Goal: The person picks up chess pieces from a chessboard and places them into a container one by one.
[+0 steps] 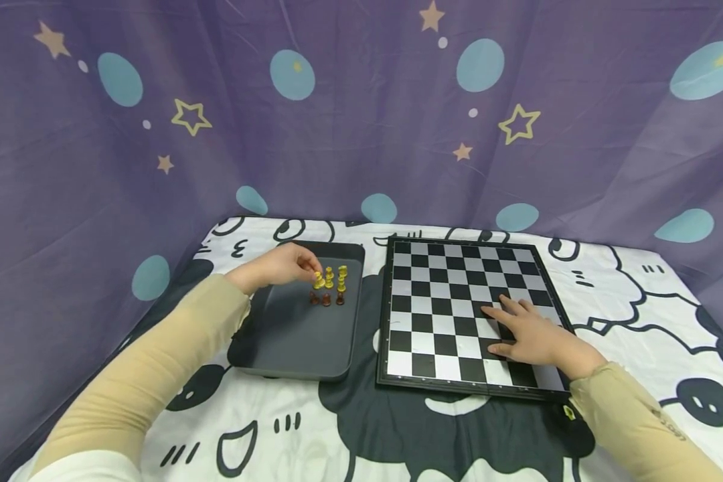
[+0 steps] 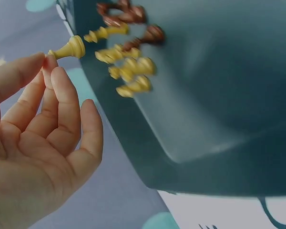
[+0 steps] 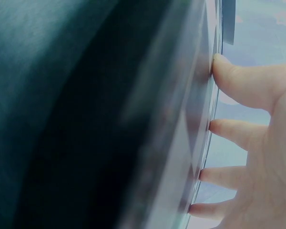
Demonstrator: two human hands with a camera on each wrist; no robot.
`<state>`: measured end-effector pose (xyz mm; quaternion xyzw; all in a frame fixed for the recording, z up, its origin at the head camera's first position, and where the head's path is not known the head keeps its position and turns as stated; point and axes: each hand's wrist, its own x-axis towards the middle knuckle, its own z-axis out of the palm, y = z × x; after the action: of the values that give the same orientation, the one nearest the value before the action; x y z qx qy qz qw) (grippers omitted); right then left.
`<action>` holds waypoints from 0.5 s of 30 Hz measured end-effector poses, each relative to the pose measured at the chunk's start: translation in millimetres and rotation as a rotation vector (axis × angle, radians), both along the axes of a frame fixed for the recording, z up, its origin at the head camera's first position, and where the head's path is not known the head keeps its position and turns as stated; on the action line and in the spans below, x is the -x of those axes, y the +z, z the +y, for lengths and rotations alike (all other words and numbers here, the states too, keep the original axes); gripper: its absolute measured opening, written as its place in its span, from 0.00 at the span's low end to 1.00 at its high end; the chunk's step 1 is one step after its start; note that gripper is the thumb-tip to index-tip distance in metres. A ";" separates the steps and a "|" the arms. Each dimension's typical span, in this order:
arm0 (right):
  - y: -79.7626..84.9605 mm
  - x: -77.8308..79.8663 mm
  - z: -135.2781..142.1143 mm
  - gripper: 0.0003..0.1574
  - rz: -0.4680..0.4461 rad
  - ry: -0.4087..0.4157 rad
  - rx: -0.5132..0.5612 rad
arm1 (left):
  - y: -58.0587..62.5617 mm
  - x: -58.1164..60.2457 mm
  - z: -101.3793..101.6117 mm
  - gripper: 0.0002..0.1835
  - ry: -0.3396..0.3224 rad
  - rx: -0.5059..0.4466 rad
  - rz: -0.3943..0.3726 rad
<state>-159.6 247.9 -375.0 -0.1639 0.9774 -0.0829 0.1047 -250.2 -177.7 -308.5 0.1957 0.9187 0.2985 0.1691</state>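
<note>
Over the grey tray [image 1: 301,348], my left hand [image 1: 283,264] pinches a yellow chess piece [image 2: 70,48] by its top between thumb and fingertips. The piece's wide base points away from the hand in the left wrist view. Several other yellow chess pieces [image 1: 341,284] stand in the tray close beside that hand. Nearer to me is a short row of brown chess pieces [image 1: 327,300]. My right hand [image 1: 536,338] rests its spread fingertips on the right part of the black-and-white chessboard [image 1: 440,304]. Nothing is in its grasp.
The tray's raised rim [image 1: 354,335] faces the left edge of the chessboard across a narrow gap. Both lie on a cloth [image 1: 265,435] with black-and-white cartoon prints. Behind them hangs a purple curtain [image 1: 361,134] with stars and blue ovals.
</note>
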 end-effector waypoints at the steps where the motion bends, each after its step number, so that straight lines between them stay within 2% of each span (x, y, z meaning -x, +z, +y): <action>1: 0.3 -0.1 0.3 0.47 -0.001 -0.002 0.000 | -1.3 1.9 -2.1 0.09 0.011 0.006 -0.001; 8: 1.0 -1.2 2.3 0.46 0.012 0.003 -0.004 | -10.5 17.7 -10.9 0.10 0.049 0.072 0.014; 15: 0.2 -0.4 0.4 0.45 0.028 0.008 -0.009 | -16.7 28.5 -19.4 0.09 0.070 0.140 -0.010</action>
<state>-159.2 248.4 -374.8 -0.1685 0.9784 -0.0758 0.0923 -278.7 -197.1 -325.2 0.1498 0.9427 0.2403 0.1763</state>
